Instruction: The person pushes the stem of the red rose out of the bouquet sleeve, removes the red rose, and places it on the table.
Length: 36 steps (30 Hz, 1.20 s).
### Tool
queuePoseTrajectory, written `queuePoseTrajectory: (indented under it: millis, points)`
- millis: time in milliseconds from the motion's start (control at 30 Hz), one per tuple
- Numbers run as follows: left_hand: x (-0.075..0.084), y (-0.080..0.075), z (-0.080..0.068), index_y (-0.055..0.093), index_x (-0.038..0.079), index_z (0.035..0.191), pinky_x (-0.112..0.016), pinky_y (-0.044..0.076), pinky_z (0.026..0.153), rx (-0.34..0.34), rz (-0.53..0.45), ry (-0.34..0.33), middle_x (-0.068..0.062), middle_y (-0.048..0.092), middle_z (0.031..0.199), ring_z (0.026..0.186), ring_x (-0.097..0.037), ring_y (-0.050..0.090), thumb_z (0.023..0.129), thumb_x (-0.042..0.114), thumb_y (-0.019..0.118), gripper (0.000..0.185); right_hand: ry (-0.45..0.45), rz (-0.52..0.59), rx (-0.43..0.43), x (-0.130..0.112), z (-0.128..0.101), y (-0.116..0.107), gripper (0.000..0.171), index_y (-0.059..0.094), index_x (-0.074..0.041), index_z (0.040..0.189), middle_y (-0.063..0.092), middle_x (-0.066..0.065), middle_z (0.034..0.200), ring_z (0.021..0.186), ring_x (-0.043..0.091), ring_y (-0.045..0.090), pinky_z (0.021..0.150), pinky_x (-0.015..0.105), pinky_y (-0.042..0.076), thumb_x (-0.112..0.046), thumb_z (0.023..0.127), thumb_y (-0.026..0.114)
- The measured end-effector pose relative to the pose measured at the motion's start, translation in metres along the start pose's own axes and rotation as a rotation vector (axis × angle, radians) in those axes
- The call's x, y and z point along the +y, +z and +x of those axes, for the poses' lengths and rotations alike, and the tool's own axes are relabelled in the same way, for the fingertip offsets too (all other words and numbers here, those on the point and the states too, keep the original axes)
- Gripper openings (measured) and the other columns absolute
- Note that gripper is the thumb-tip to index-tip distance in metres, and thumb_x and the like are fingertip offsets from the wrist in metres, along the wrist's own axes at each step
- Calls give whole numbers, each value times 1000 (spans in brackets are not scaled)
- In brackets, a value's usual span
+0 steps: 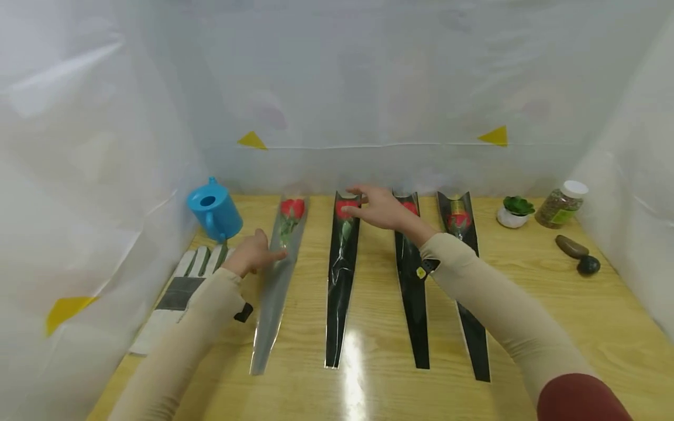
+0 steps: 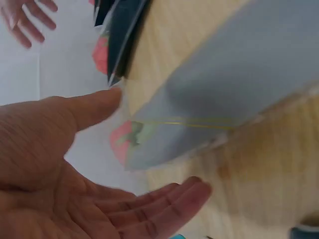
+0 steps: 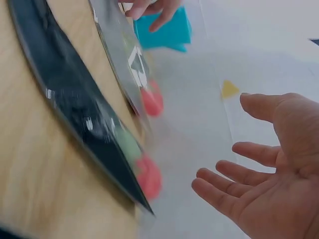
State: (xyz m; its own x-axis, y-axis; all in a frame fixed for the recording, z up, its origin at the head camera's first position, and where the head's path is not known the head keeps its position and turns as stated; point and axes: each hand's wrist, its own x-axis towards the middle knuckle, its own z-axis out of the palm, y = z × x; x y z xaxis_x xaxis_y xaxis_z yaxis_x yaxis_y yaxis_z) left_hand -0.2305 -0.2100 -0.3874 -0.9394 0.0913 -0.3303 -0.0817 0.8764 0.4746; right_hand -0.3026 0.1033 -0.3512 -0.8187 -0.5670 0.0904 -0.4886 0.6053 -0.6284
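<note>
Four wrapped red roses lie side by side on the wooden table (image 1: 526, 304). The leftmost is in a grey sleeve (image 1: 278, 280); the other three are in black sleeves (image 1: 341, 280) (image 1: 412, 292) (image 1: 468, 316). My left hand (image 1: 255, 252) is at the grey sleeve's left edge, fingertips touching it. In the left wrist view its palm is open, with the grey sleeve (image 2: 234, 89) just beyond the fingers. My right hand (image 1: 365, 204) hovers open over the tops of the second and third roses. The right wrist view shows spread fingers (image 3: 224, 172) holding nothing beside a black sleeve (image 3: 75, 119).
A blue watering can (image 1: 215, 211) stands at the back left, with work gloves (image 1: 181, 286) in front of it. At the back right are a small potted succulent (image 1: 515, 211), a white-lidded jar (image 1: 561, 206) and two stones (image 1: 571, 247) (image 1: 588, 265). White sheeting walls surround the table.
</note>
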Motion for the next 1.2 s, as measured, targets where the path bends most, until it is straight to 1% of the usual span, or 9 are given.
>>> queuePoseTrajectory:
  millis: [33,100,267,367,433,633,833,1000,1200]
  points:
    - [-1,3,-1,4,-19,147,-41,56,66,0,-29,-20,-35,55,112,76,-33,64,94,39,67,100,6,29,-17,-2,3,6,61,43,-9,149,45,14,147,127,32,50,98,49,44,-40,99,60]
    - [-2,10,-2,0,-18,147,-39,56,64,-1,-75,-45,-36,54,112,75,-32,64,91,35,73,107,20,66,-51,-4,9,19,60,44,-9,148,45,14,147,128,32,49,99,48,43,-40,99,60]
    - [-10,21,-5,-6,-20,146,-38,55,70,30,-130,-60,-39,51,121,80,-32,64,82,29,83,119,63,103,-118,-4,18,47,59,45,-10,147,45,13,147,129,30,48,99,45,43,-41,99,60]
    - [-14,24,-6,0,-18,147,-39,54,71,43,-193,-61,-39,51,120,83,-33,64,79,25,85,117,81,136,-124,-4,20,57,57,47,-9,146,48,16,145,130,30,47,100,45,42,-38,99,62]
    - [-16,26,-5,10,-17,146,-39,54,72,35,-251,-61,-37,51,120,88,-34,63,79,21,86,108,87,146,-125,-5,21,61,56,48,-9,145,49,18,143,130,31,47,101,46,41,-37,98,62]
    - [-21,32,3,46,-14,128,-43,54,79,-5,-426,-69,-27,58,114,99,-36,62,77,10,85,68,110,157,-132,-11,23,66,55,49,-9,144,52,17,140,129,30,48,100,44,43,-37,98,62]
    - [-22,37,1,52,-14,128,-42,55,79,-29,-661,-80,-24,61,116,96,-31,64,81,3,81,58,122,188,-117,-13,22,67,54,51,-9,143,55,15,137,122,27,54,95,40,47,-35,98,64]
    - [-14,38,-15,50,-7,134,-41,56,79,-7,-834,-62,-21,62,121,97,-27,65,85,5,79,59,152,383,-135,-16,22,68,55,49,-3,143,56,18,133,111,28,61,89,37,52,-29,97,66]
    - [6,41,-38,50,1,138,-43,56,79,9,-885,1,-20,62,121,97,-29,66,85,9,80,62,209,718,-193,-23,23,66,61,42,-1,146,55,14,134,117,29,59,97,45,47,-29,98,66]
